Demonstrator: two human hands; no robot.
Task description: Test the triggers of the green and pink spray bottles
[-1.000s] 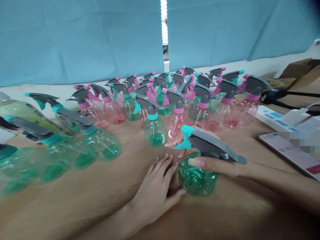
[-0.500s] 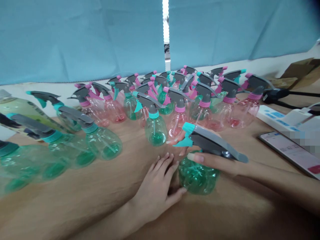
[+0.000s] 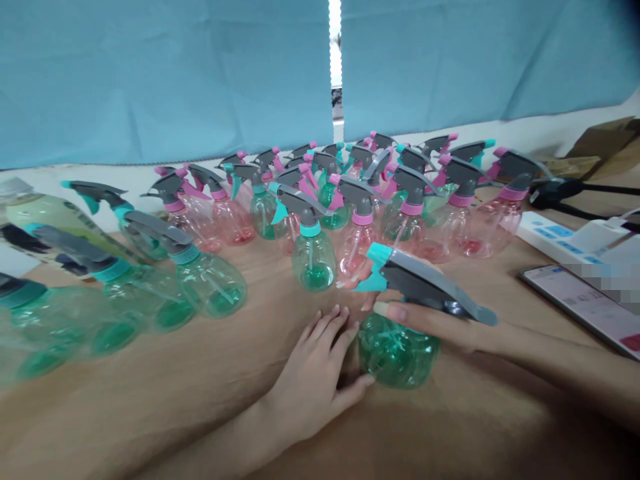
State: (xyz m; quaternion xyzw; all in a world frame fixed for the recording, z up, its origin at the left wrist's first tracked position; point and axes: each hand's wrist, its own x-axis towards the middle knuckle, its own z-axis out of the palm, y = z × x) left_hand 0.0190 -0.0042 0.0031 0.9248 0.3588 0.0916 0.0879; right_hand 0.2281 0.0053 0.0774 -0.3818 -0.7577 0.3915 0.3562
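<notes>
The right hand [image 3: 443, 325] has its fingers closed round the neck of a green spray bottle [image 3: 397, 357], the left hand [image 3: 313, 380] resting beside it on the worktop [image 3: 200, 393], fingers slightly spread.

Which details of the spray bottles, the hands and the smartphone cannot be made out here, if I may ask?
Neck of the held green spray bottle: head view, mostly hidden by the right hand.
Palm of the left hand: head view, hidden under its own back.
Text on the smartphone: head view, blurred, partly covered by pixelation.
Leftmost green spray bottle: head view, cut off by the left edge.
</notes>
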